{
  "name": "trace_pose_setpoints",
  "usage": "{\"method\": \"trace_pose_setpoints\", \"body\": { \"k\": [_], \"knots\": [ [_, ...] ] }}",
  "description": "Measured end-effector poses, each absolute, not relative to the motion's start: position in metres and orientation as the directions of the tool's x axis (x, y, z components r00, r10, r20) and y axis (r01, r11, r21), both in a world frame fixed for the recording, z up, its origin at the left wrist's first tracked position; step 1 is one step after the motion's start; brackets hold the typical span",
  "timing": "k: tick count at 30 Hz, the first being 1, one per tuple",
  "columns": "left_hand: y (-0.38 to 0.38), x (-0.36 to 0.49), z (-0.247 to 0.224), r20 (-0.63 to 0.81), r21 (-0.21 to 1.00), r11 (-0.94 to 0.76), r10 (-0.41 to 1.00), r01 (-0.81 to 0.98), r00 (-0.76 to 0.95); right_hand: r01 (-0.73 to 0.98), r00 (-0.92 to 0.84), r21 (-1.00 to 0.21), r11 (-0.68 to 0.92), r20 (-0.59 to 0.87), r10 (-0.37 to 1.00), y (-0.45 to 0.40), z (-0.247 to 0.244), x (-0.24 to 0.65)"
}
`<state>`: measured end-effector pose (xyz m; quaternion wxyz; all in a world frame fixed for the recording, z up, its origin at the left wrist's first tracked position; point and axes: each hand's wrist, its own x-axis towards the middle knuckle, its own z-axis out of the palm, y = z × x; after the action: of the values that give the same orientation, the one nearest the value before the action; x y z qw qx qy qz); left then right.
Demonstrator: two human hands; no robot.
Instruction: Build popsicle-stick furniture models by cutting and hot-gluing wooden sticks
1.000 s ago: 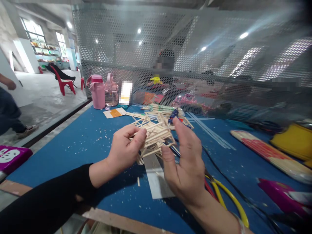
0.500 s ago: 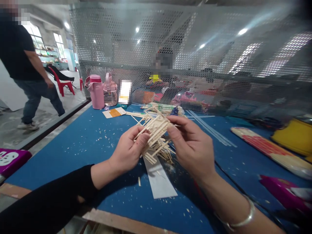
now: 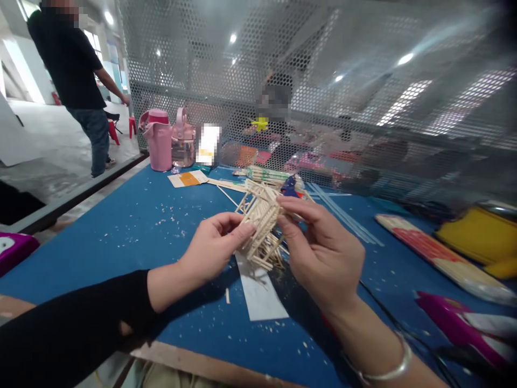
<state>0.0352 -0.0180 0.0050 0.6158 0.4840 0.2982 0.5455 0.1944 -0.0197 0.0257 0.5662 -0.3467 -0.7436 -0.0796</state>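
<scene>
Between my hands, above the blue table, is a small model built of thin wooden sticks point(image 3: 262, 218). My left hand point(image 3: 214, 242) grips its left side, thumb on top and fingers curled underneath. At its right side my right hand point(image 3: 323, 237) pinches the model's edge between thumb and fingertips; whether a separate stick is in that pinch I cannot make out. Loose wooden sticks point(image 3: 277, 250) lie behind and below the model, partly hidden by it. A white paper strip point(image 3: 262, 299) lies flat underneath, toward me.
Across the blue table point(image 3: 133, 231) lie scattered wood chips. A pink thermos point(image 3: 159, 143) and a clear pink-lidded bottle point(image 3: 183, 143) stand at the back left. A bagged bundle of sticks point(image 3: 440, 256) lies right. A perforated metal screen point(image 3: 202, 70) rises behind. A person point(image 3: 76, 70) stands left.
The stick model has tilted more upright in my hands, and my left thumb has slid slightly to the right along it. The person at left has moved further away to the right.
</scene>
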Motion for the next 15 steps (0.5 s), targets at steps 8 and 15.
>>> {"method": "trace_pose_setpoints", "body": {
  "k": [8,15],
  "knots": [
    [-0.0206,0.0357,0.0041,0.166,0.943,-0.086,0.958,-0.321,0.232,0.683,-0.292,0.017,0.73,0.922,0.252,-0.0229,0.0255,0.2023],
    [-0.0228,0.0365,0.0023,0.257,0.95,-0.201,0.938,-0.237,0.234,0.727,-0.386,0.1,0.68,0.877,0.285,-0.0298,0.0279,0.2014]
  ]
}}
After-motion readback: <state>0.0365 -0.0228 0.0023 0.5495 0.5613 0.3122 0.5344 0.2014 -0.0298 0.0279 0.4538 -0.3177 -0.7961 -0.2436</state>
